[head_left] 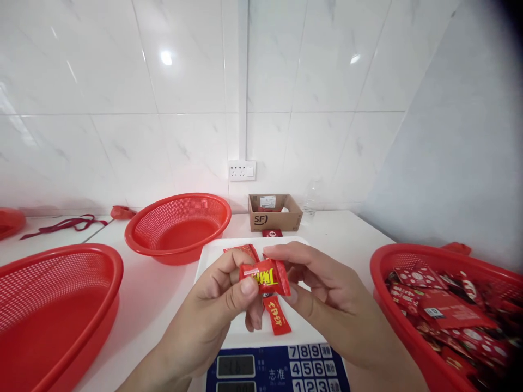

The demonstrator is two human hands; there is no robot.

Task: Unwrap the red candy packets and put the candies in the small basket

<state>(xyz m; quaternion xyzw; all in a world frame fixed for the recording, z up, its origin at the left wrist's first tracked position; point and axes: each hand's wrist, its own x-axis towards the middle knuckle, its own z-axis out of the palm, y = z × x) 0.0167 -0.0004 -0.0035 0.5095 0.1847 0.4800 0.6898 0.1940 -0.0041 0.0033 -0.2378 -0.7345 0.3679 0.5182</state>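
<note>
Above the white tray of a scale, my left hand [204, 310] pinches a small red candy wrapper [263, 276] with yellow lettering between thumb and fingers. My right hand [333, 296] is closed at the wrapper's right end, thumb and fingertips touching it. Under my hands, a red packet with gold characters [278, 316] lies on the scale tray [243, 340]. Another red packet [245, 250] shows partly behind my left fingers. The scale's blue keypad panel [280, 370] faces me, with two grey displays at its left.
A red basket [379, 267] at right holds many red packets. Two red baskets stand at left, one nearer [102, 305] and one farther [177, 231]. Behind the scale are a cardboard box [281, 220], a small dark red packet [272, 233] and a clear bottle [310, 201] by the tiled wall.
</note>
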